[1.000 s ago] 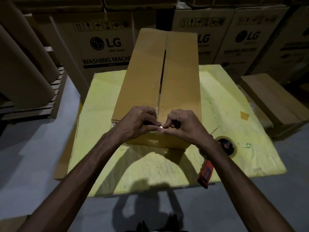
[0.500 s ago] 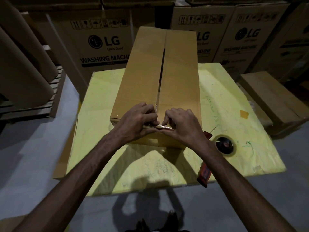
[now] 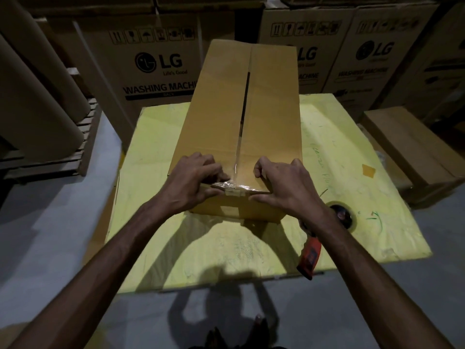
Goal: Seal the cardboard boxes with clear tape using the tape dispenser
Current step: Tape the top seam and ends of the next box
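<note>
Cardboard fills the dim storeroom: tall printed washing-machine cartons (image 3: 156, 66) line the back wall, thick brown paper rolls (image 3: 37, 109) lean over a wooden pallet (image 3: 84, 147) at the left, and a smaller plain carton (image 3: 407, 147) sits at the right on the grey floor (image 3: 50, 222). In the middle stands a table with a scuffed yellow top (image 3: 176, 248), marked with green scribbles.

A long brown cardboard box (image 3: 219, 117) lies lengthwise on it. Its top flaps show a dark gap along the middle seam. A strip of crinkled clear tape (image 3: 234, 185) is folded over the near top edge.

The left hand (image 3: 193, 182) and right hand (image 3: 284, 187) both clasp that edge, bent fingers on top and thumbs along the front, either side of the seam.

The orange-handled tape dispenser (image 3: 310, 255) lies on the table beside the box's near right corner, partly under the right forearm.
</note>
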A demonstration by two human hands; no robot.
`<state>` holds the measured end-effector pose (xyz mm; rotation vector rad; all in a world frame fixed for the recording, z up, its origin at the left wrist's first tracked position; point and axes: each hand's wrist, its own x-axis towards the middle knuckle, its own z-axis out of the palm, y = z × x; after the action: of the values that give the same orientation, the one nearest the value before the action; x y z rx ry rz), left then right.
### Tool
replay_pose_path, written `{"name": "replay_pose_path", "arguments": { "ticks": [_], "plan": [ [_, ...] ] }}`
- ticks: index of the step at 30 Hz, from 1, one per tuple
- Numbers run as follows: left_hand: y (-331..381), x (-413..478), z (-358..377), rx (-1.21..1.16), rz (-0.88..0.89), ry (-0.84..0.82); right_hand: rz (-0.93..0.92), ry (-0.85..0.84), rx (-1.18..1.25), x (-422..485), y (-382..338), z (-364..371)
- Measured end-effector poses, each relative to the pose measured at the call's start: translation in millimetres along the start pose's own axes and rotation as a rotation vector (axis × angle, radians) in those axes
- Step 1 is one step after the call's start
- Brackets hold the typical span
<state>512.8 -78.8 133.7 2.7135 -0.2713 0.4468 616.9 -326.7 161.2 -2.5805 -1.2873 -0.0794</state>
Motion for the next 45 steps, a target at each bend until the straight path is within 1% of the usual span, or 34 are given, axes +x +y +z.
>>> {"name": "replay_pose_path", "arguments": {
  "ticks": [3, 5, 6, 10, 14, 16, 19, 23, 26, 28, 29, 31, 32, 33, 34, 35, 36, 38, 41, 43, 45],
  "plan": [
    [-19, -13, -15, -0.125, -0.058, -0.019, 0.04, -0.04, 0.04, -12, 16, -7],
    [-26, -15, -25, -0.234, -0.069, -0.051, 0.051, -0.071, 0.107, -14, 24, -10],
    [-26, -13, -27, -0.253, -0.068, -0.06, 0.049, -0.076, 0.126, -13, 26, -11],
    [-10, 2, -23, -0.179, -0.035, -0.036, 0.012, 0.005, 0.041, -7, 25, -4],
    [-14, 5, -26, -0.204, 0.019, -0.06, 0.02, 0.022, 0.069, -10, 32, -1],
    [-21, 1, -32, -0.173, 0.023, -0.053, 0.035, 0.026, 0.108, -16, 38, -4],
    [-41, -16, -44, -0.181, -0.051, 0.01, 0.048, 0.063, 0.207, -30, 54, -10],
    [-58, -29, -57, -0.3, -0.238, 0.083, 0.146, 0.119, 0.545, -46, 76, -14],
    [-58, -25, -56, -0.448, -0.3, 0.037, 0.146, 0.112, 0.636, -48, 82, -14],
    [-61, -25, -55, -0.49, -0.304, -0.037, 0.128, 0.036, 0.64, -51, 83, -12],
    [-63, -28, -56, -0.501, -0.304, -0.091, 0.121, -0.035, 0.636, -54, 85, -13],
    [-69, -35, -63, -0.522, -0.295, -0.245, 0.109, -0.203, 0.582, -57, 91, -21],
    [-72, -39, -67, -0.54, -0.289, -0.346, 0.096, -0.262, 0.511, -56, 95, -28],
    [-75, -42, -72, -0.551, -0.283, -0.437, 0.066, -0.291, 0.4, -53, 99, -34],
    [-77, -42, -76, -0.541, -0.268, -0.494, 0.024, -0.29, 0.265, -50, 103, -41],
    [-80, -40, -80, -0.502, -0.243, -0.505, -0.011, -0.278, 0.14, -44, 105, -45],
    [-82, -35, -83, -0.44, -0.205, -0.48, -0.033, -0.264, 0.045, -38, 103, -48],
    [-82, -23, -83, -0.328, -0.119, -0.386, -0.053, -0.257, -0.053, -24, 95, -48],
    [-79, -15, -77, -0.264, -0.068, -0.261, -0.111, -0.267, -0.21, -8, 84, -42],
    [-79, -18, -72, -0.243, -0.054, -0.218, -0.132, -0.257, -0.258, -4, 86, -39],
    [-79, -18, -71, -0.26, -0.056, -0.22, -0.141, -0.264, -0.249, -4, 89, -36]
  ]
}}
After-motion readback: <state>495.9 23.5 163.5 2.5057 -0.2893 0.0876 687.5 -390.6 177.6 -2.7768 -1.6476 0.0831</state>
